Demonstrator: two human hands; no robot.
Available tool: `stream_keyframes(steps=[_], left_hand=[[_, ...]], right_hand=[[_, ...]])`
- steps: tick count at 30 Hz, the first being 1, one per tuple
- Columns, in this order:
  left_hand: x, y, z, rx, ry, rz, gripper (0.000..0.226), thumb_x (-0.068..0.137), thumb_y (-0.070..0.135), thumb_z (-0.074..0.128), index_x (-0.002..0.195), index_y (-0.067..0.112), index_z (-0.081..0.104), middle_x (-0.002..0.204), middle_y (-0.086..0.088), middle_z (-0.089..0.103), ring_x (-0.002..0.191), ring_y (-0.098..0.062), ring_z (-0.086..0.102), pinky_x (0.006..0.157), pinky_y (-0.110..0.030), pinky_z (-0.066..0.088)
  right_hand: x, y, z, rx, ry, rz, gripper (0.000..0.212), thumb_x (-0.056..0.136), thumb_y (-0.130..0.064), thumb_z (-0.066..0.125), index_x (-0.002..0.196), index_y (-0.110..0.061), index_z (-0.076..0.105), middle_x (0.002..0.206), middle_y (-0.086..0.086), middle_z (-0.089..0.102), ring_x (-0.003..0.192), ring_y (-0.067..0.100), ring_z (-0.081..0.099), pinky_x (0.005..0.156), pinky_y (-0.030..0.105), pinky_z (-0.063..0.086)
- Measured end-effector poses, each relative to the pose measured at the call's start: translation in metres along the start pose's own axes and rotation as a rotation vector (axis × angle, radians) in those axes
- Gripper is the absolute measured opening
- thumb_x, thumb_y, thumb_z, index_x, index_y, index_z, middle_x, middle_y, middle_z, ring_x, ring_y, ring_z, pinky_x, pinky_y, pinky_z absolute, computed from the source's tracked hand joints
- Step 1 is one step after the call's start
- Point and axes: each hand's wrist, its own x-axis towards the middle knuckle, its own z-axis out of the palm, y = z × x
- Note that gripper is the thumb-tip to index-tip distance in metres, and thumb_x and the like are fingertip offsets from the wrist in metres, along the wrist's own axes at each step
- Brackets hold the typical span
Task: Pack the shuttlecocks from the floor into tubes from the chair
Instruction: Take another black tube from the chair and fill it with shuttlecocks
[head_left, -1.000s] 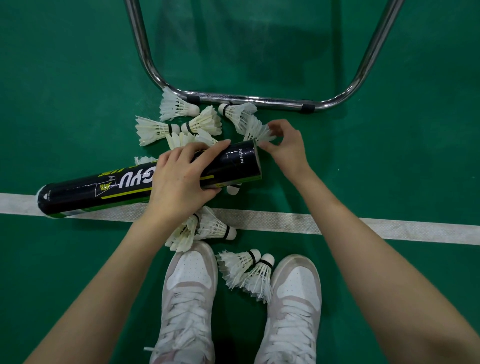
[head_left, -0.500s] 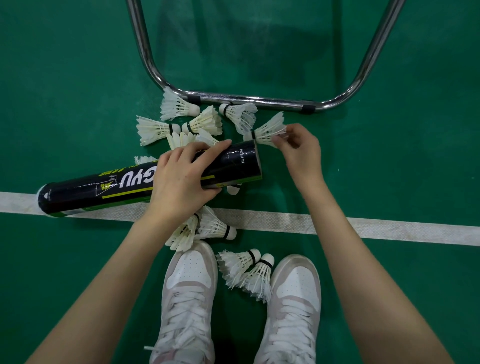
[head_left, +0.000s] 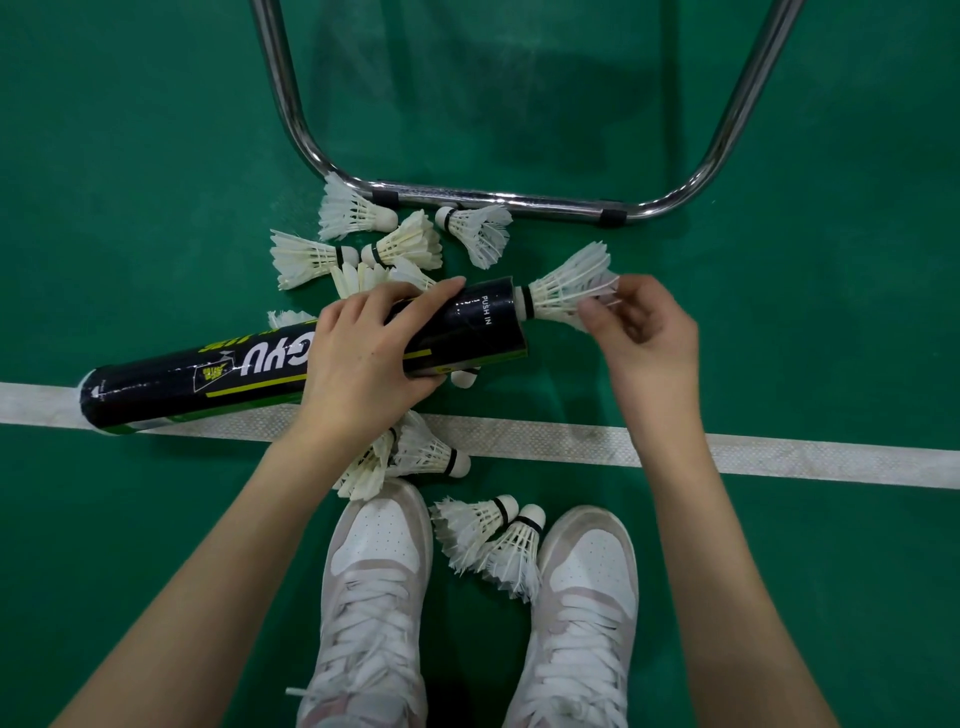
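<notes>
Head cam looks straight down: the left hand (head_left: 363, 364) is wrapped around a black tube (head_left: 291, 369) held roughly level over the green floor (head_left: 156, 130), and you can read "PUSH IN" in white near its open right end plus big upside-down letters "GYU" by a yellow stripe. The right hand (head_left: 644, 332) pinches the feather skirt of a shuttlecock (head_left: 566, 291) whose cork is right at the tube's mouth. Loose shuttlecocks (head_left: 405, 244) lie scattered by the chrome chair frame (head_left: 519, 200), the white line (head_left: 779, 457) and the white sneakers (head_left: 374, 571).
</notes>
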Motion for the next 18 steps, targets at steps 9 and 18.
stream_keyframes(steps=[9, 18], left_hand=[[-0.003, 0.005, 0.001, 0.003, -0.001, 0.025, 0.085, 0.064, 0.027, 0.08, 0.139, 0.033, 0.038, 0.117, -0.007, 0.056, 0.104, -0.031, 0.053, 0.092, -0.044, 0.035], [-0.004, 0.011, -0.001, 0.001, 0.002, 0.033, 0.087, 0.065, 0.029, 0.079, 0.139, 0.035, 0.036, 0.118, -0.006, 0.055, 0.105, -0.029, 0.053, 0.092, -0.044, 0.036]], right_hand=[[-0.023, -0.002, 0.018, -0.014, -0.129, 0.017, 0.018, 0.088, -0.01, 0.062, 0.084, -0.027, 0.058, 0.081, -0.005, 0.064, 0.076, 0.005, 0.058, 0.075, 0.02, 0.048], [-0.039, -0.007, 0.03, 0.076, -0.149, 0.041, 0.024, 0.078, -0.016, 0.073, 0.085, -0.031, 0.056, 0.081, -0.013, 0.063, 0.076, -0.003, 0.057, 0.072, 0.011, 0.044]])
